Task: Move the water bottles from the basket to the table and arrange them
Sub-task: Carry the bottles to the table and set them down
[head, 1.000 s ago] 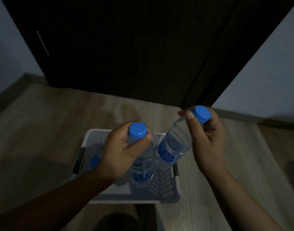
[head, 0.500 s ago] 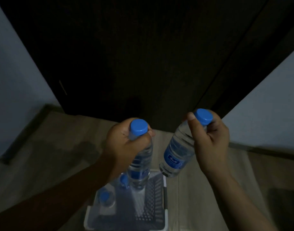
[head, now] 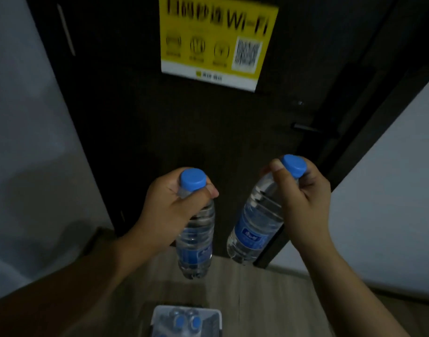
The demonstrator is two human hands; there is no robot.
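Gripping one water bottle by the neck with the left hand, fingers and thumb curled tight just under its blue cap. Pinching a second bottle at cap and shoulder with the right hand, thumb laid across the front. Holding both clear of the floor, near each other but apart, before a dark door bearing a yellow Wi-Fi notice; keeping the left one near upright, letting the right one tilt with its base swung leftward. Noting at least two more blue-capped bottles down in the white basket at the bottom edge. Seeing no table anywhere.

Judging from the full-looking contents: fairly heavy for a neck hold, with thin ribbed walls likely to dent under a squeeze and smooth plastic possibly slick. Better taken around the stiffer neck or the label band than at mid-body. Best set down base first and upright to avoid tipping.
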